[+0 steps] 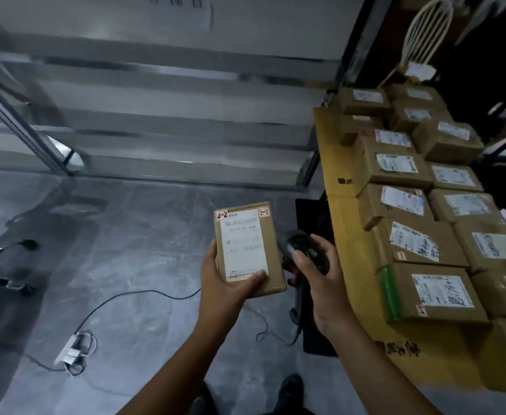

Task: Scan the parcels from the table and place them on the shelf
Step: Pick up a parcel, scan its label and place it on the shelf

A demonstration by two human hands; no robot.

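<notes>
Grey marbled floor (125, 250) fills the head view. A metal shelf (170, 163) with long tiers stands at the back, somewhat blurred. On the right is the table (341, 223), covered with yellowish cardboard. Many brown parcels on the table (419, 244) lie close together in rows, labels up.

The left grip (224, 283) grasps one small parcel (245, 244) from below, thumb on the lower part of its white label. It is held over the floor, just beside the table edge, and has two stickers marked "2-2" (222, 215) at its top corners. The right grip (320, 274) is clenched around a dark barcode scanner (301, 250), which is just beside the right edge of the parcel.

I judge that scanning of this parcel is the step in hand. Placing it on the shelf is not yet done, and most of the work seems left.

A power strip (70, 348) with cables lies on the floor at the left.
</notes>
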